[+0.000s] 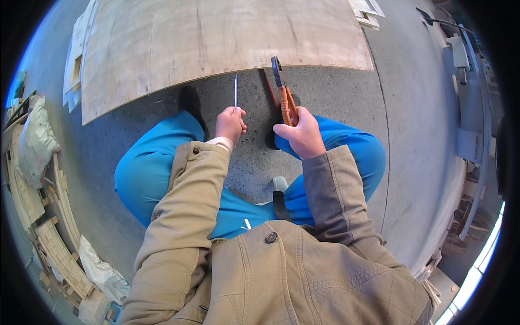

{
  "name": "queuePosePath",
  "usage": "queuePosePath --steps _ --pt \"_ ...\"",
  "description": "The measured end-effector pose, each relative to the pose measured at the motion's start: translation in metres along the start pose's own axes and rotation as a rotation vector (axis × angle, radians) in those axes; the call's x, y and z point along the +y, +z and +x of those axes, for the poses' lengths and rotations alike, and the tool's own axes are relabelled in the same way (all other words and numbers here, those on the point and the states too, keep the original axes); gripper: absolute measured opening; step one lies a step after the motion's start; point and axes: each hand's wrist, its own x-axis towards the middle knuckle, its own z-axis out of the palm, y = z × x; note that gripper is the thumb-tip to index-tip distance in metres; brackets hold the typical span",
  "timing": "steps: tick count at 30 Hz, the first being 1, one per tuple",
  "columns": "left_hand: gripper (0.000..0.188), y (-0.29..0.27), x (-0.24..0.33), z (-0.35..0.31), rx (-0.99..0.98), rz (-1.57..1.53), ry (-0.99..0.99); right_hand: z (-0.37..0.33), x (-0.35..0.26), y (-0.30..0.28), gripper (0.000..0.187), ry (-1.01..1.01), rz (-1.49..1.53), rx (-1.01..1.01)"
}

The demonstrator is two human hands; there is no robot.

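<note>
My left hand is closed around a tool with a thin, shiny metal shaft, which looks like a screwdriver. Its shaft points away from me, and the handle is hidden in my fist. In my right hand is a pair of pliers with orange handles and dark jaws. The jaws point up toward the near edge of a large plywood sheet. A dark red bar shows between the sheet's edge and my right foot.
My knees in blue trousers spread on both sides over the grey concrete floor. At the far left lie stacked wood pieces and white sacks. Metal equipment stands along the right side.
</note>
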Motion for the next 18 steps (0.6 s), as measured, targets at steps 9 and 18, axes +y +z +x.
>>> queuePosePath --steps 9,18 --pt "0.028 0.0002 -0.0046 -0.0031 0.029 -0.019 -0.012 -0.0001 0.0026 0.0003 0.047 -0.009 -0.018 -0.003" --pt "0.028 0.0053 -0.0019 -0.0019 0.059 -0.081 0.004 0.0015 0.0061 0.0013 0.047 0.005 -0.018 0.003"
